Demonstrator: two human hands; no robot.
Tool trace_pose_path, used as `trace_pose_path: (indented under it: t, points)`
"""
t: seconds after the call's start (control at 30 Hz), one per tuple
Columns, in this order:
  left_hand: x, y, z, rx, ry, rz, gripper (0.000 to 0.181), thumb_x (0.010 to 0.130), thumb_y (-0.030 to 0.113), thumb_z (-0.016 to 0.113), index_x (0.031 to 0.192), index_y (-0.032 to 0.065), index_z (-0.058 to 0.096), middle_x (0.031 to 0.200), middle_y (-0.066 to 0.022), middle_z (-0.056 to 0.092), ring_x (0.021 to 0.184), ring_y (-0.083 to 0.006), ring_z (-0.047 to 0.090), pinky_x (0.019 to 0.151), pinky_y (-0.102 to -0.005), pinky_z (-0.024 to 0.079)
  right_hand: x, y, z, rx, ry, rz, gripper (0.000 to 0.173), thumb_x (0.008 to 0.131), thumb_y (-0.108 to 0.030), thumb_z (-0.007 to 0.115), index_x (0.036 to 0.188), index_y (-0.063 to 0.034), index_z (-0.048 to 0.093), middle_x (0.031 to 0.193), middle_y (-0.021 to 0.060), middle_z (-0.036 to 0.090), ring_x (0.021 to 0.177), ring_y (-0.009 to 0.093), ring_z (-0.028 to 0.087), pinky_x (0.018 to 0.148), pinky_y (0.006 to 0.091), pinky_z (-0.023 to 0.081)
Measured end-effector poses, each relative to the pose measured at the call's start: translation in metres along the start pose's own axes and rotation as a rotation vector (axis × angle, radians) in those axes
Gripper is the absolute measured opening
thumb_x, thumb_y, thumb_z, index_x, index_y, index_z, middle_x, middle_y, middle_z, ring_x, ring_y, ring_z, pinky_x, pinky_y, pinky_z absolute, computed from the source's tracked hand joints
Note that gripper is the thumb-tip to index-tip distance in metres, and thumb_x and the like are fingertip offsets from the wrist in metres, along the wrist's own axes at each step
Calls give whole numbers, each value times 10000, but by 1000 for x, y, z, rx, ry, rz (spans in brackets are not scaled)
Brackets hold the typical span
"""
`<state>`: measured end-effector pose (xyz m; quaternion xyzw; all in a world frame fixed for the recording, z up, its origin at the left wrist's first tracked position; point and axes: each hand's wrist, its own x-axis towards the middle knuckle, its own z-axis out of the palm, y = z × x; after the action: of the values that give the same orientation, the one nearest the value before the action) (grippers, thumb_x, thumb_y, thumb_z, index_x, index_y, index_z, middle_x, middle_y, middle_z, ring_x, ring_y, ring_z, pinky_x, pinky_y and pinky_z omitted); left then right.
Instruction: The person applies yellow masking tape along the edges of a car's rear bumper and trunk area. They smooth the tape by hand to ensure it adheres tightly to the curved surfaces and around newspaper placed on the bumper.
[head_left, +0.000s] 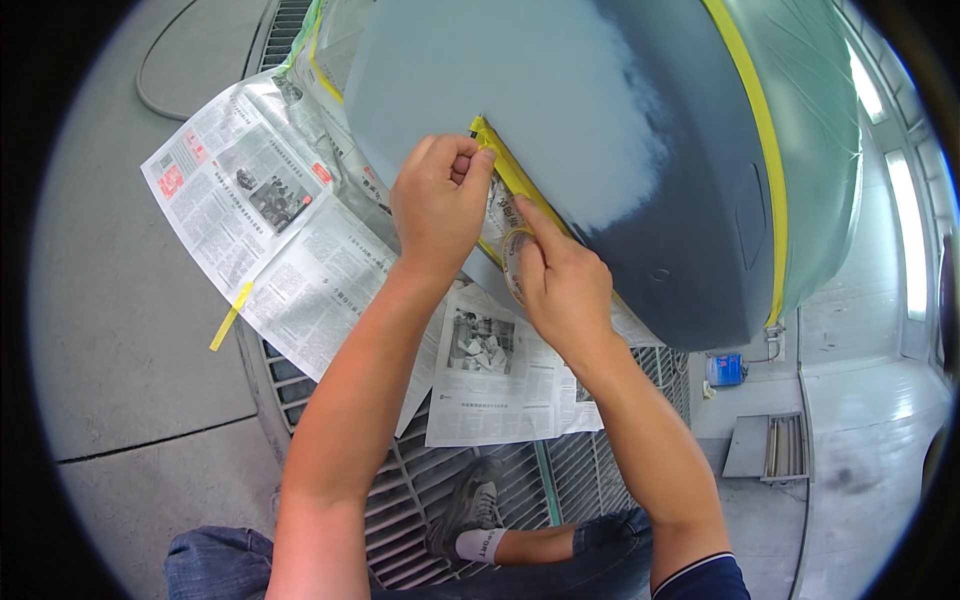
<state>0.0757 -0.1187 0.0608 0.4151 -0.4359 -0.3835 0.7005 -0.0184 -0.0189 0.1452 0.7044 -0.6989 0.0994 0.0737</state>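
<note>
A vehicle bumper (510, 67) in grey primer curves across the top, with a lighter patch on a darker surface. Yellow masking tape (514, 174) runs along the edge of a narrow opening in it, and crumpled newspaper shows inside that opening. At the tape's upper end, my left hand (439, 199) pinches the strip between thumb and fingers. My right hand (568, 285) holds a tape roll (513, 264) against its palm side, its printed core partly visible. The right index finger is extended and presses on the tape strip lower down.
Newspaper sheets (300, 255) hang below the bumper, one bearing a loose yellow tape strip (231, 316). Green masking film (814, 150) covers the right side behind a yellow tape line. Under my shoe (469, 506) lies a floor grating (405, 525). A blue can (724, 370) stands near the wall.
</note>
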Motion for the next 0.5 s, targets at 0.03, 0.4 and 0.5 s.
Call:
trace_pose_path:
  t: [0.03, 0.4, 0.5]
  points:
    - [0, 0, 1, -6, 9, -3, 97, 903, 129, 761, 863, 57, 711, 796, -26, 646, 671, -164, 635, 633, -326, 515, 0, 0, 0, -3, -8, 12, 390, 987, -188, 562, 1362, -156, 666, 812, 176, 720, 721, 398, 697, 691, 518, 565]
    - [10, -7, -3, 115, -8, -78, 321, 834, 216, 852, 883, 70, 571, 688, -29, 577, 584, -195, 557, 572, -354, 462, 5, -5, -3, -18, -30, 58, 383, 996, -208, 551, 1359, -160, 665, 850, 189, 738, 767, 398, 716, 713, 519, 571]
    - [14, -9, -5, -72, -34, -175, 331, 833, 229, 857, 852, 64, 571, 656, -25, 560, 576, -180, 538, 565, -349, 450, 5, -4, -3, -14, -31, 58, 389, 997, -210, 551, 1367, -164, 662, 847, 190, 740, 765, 398, 718, 718, 517, 574]
